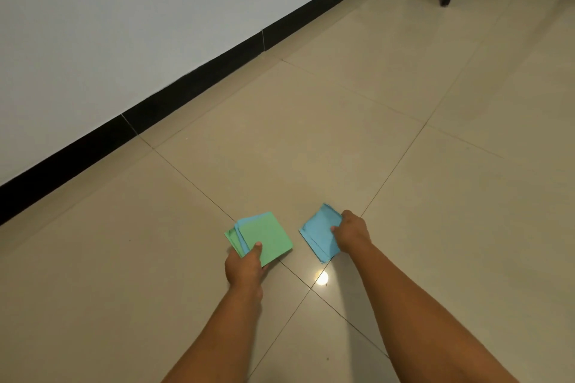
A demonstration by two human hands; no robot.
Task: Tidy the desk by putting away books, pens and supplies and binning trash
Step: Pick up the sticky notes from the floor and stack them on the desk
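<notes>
Head view: over the tiled floor (404, 102), the left hand (244, 267) pinches a fanned green-and-blue paper stack (264, 235), the right hand (353, 232) pinches blue sheets (320, 235); collecting supplies, next merging both stacks squarely.

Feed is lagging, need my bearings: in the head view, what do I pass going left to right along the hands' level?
Left hand → green paper stack → blue paper stack → right hand.
</notes>
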